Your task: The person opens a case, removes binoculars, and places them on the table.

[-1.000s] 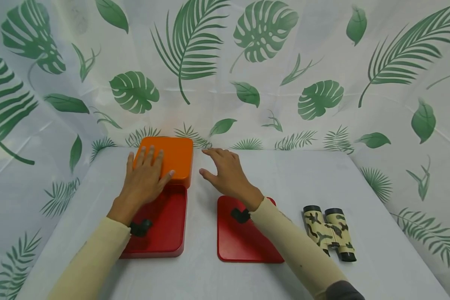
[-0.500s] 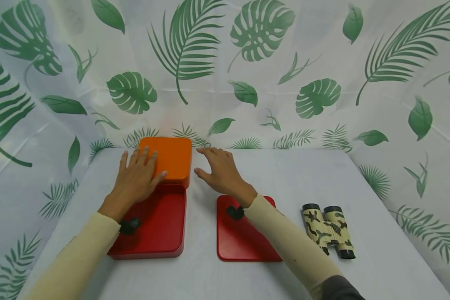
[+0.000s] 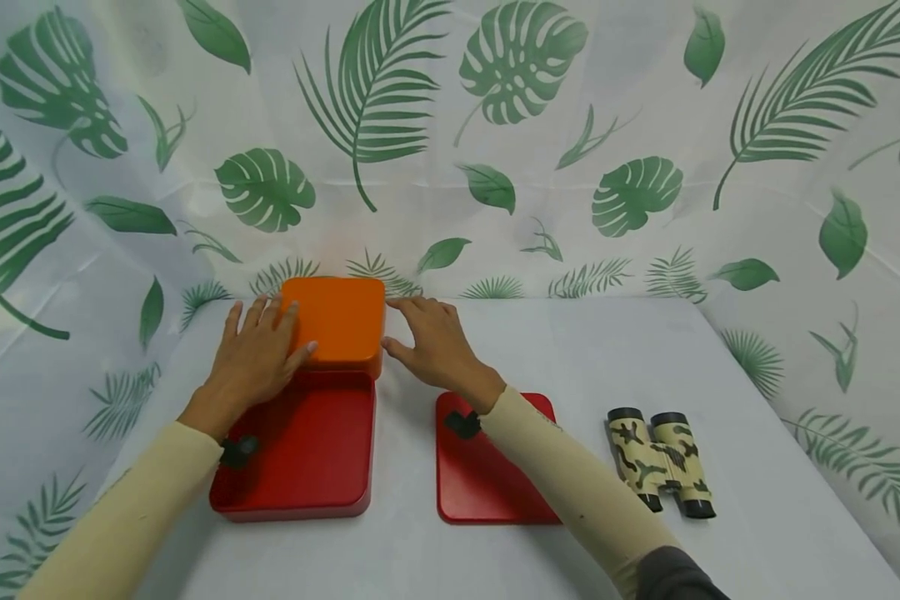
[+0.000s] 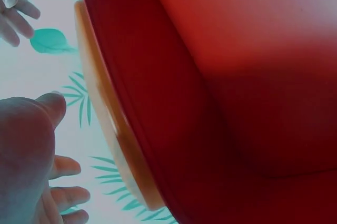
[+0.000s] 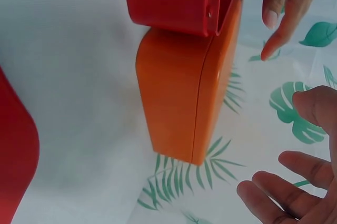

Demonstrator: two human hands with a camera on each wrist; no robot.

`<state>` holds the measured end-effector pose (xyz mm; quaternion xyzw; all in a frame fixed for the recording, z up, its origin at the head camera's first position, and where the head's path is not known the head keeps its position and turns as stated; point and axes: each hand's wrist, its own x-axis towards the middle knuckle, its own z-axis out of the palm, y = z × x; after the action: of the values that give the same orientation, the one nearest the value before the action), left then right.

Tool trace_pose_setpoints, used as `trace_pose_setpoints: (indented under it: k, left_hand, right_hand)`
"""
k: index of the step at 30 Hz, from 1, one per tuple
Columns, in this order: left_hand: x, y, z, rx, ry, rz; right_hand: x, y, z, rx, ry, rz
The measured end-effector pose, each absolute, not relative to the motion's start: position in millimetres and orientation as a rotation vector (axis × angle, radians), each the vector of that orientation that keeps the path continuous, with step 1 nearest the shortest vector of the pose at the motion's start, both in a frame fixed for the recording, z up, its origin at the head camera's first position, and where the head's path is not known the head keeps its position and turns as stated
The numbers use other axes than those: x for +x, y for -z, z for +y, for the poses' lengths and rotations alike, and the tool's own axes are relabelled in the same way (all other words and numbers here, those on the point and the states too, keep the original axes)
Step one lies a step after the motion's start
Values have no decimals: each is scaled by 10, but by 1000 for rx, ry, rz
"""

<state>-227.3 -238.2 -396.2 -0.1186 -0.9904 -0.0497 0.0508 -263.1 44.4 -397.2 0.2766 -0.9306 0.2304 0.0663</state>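
One orange lidded box (image 3: 337, 323), one open red box (image 3: 311, 454), one red lid (image 3: 483, 475), one pair of camo binoculars (image 3: 662, 460), all on the white table (image 3: 408, 550). Orange box sits at the back left, red box just in front. Right sleeve (image 3: 558, 471) blocks part of the lid. Left hand (image 3: 251, 357) and right hand (image 3: 437, 346) flank the orange box, fingers spread, grasping nothing.

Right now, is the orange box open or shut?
Shut: the orange box has its lid on, with only a thin seam in the right wrist view.
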Motion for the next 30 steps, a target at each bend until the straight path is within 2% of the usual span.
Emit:
trace_pose_setpoints:
  k: [10, 30]
  left_hand:
    - [-2364, 4036, -2428, -341, 202, -2996]
    - [-2630, 4186, -2732, -202, 677, -3007]
  right_hand:
    - [-2757, 3991, 378, 803, -730, -2814]
    - [-2949, 4113, 285, 740, -865, -2853]
